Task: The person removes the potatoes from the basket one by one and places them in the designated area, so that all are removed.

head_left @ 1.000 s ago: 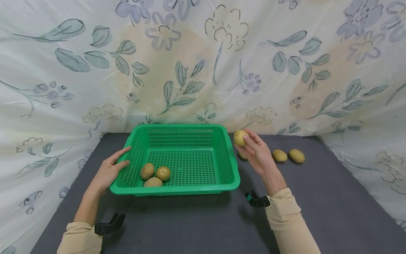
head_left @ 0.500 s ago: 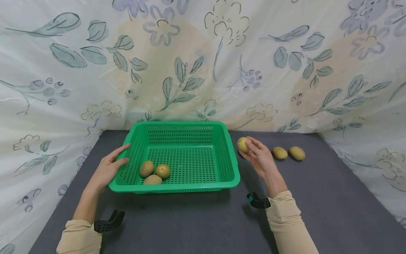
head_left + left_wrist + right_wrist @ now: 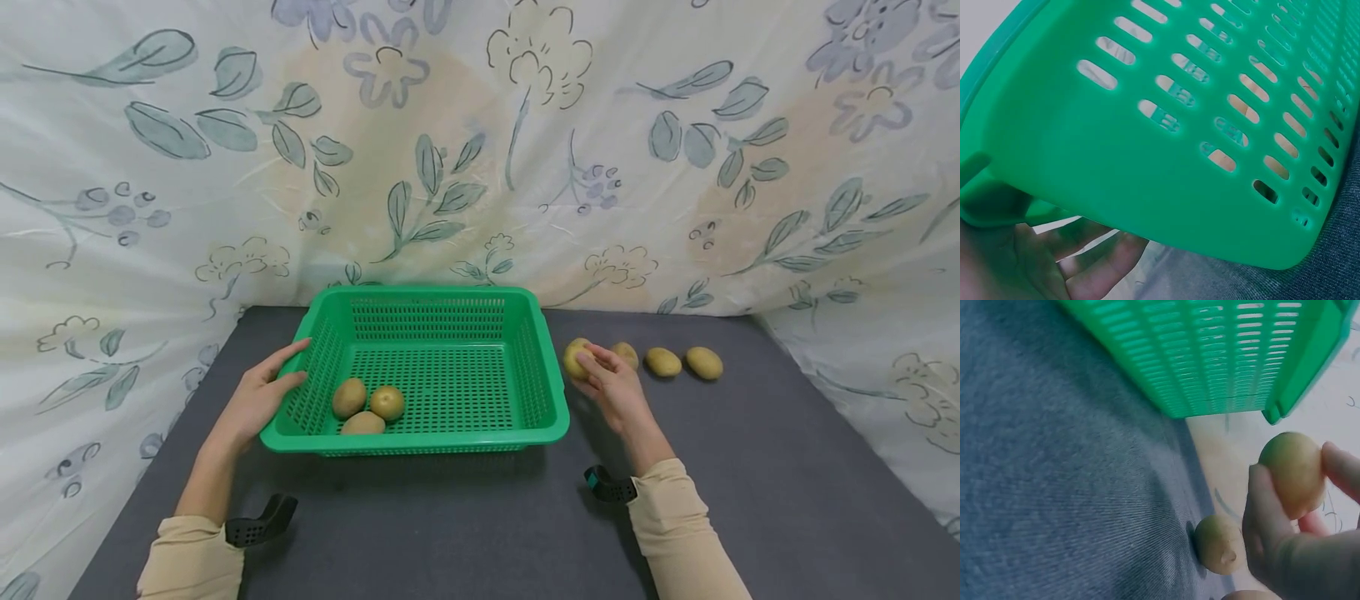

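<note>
My left hand (image 3: 255,404) grips the left rim of a green plastic basket (image 3: 427,442), thumb over the rim; in the left wrist view, fingers (image 3: 1107,265) lie under the rim beside the slotted wall. Three potatoes sit in the basket's near left corner, one of them a round potato (image 3: 387,402). Just right of the basket, my right hand (image 3: 618,392) pinches a yellowish potato (image 3: 576,358) between thumb and fingers. The right wrist view shows this held potato (image 3: 1294,472) apart from the basket, with another potato (image 3: 1217,544) on the cloth below.
Behind and right of my right hand, a partly hidden potato (image 3: 624,355), a middle potato (image 3: 663,362) and a rightmost potato (image 3: 704,363) lie in a row on the dark grey tabletop (image 3: 435,525). A floral curtain (image 3: 480,167) hangs close behind the basket.
My right hand has lowered with its potato beside the basket. A potato previously hidden behind that hand now shows at its right. My left hand keeps its place on the rim.
</note>
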The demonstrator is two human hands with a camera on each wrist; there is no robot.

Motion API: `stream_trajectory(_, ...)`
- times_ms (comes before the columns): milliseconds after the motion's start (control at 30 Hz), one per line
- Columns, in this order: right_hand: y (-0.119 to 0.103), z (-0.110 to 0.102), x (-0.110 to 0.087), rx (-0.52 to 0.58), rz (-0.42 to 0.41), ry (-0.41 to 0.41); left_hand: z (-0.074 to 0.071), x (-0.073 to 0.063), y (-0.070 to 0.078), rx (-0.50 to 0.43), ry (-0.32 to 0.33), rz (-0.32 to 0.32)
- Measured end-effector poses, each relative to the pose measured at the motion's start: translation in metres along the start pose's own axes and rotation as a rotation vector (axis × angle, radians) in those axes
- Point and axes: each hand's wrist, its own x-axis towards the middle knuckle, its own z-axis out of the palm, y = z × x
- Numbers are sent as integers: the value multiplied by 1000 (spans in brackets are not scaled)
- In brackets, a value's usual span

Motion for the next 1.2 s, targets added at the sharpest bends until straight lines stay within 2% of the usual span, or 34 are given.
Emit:
stream_trajectory(200,4,-2,-3,-67,88,54,0,0,0,7,-1,-1)
stream_trajectory(500,6,-9,-4,-210,166,28,0,-1,2,8,-1,-9)
stream_trajectory(900,6,-12,-8,-377,149,73,-1,0,1,5,-11,-22)
stream_trajectory(1200,8,-12,-12,-566,95,130,0,0,1,0,-20,-12)
